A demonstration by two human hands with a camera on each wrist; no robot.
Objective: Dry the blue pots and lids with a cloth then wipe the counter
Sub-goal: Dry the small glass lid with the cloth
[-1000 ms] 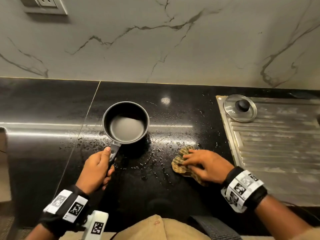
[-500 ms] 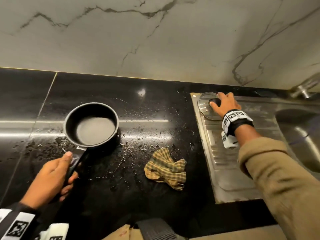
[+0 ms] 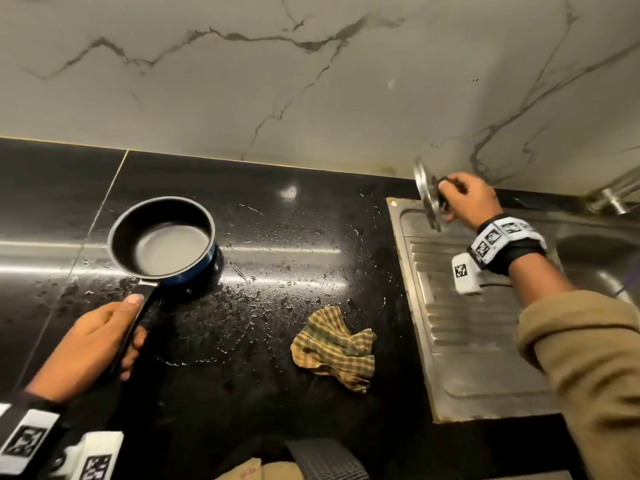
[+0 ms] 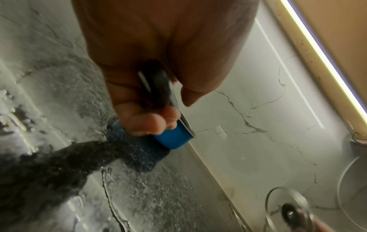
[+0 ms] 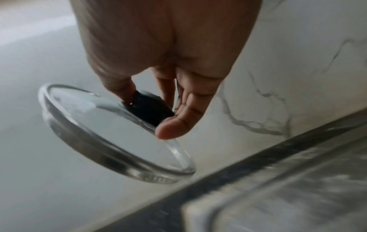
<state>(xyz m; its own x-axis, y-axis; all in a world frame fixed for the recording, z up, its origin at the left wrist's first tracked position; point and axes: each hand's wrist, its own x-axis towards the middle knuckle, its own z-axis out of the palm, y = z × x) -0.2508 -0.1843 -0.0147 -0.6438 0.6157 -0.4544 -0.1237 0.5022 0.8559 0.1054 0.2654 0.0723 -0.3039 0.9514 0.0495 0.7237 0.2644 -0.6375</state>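
Note:
A small blue pot (image 3: 162, 237) with a dark inside stands on the wet black counter (image 3: 294, 265). My left hand (image 3: 100, 344) grips its black handle (image 3: 133, 327); the left wrist view shows the fingers of my left hand (image 4: 151, 87) wrapped round the handle (image 4: 157, 84) and the blue pot (image 4: 172, 138) wall beyond. My right hand (image 3: 464, 199) holds a glass lid (image 3: 427, 192) by its black knob, tilted on edge above the drainboard's far left corner. In the right wrist view, my right hand (image 5: 158, 103) pinches the knob (image 5: 151, 108) of the lid (image 5: 107, 135). A checked cloth (image 3: 334, 348) lies crumpled on the counter, untouched.
A steel drainboard (image 3: 464, 334) and sink basin (image 3: 595, 265) fill the right side, with a tap (image 3: 613, 199) at the far right. A marble wall (image 3: 311, 81) backs the counter. Water droplets cover the counter between pot and cloth.
My right hand let go of the cloth, reached to the lid on the drainboard, took its knob and lifted it, tipping it on edge. The left hand kept hold of the pot handle.

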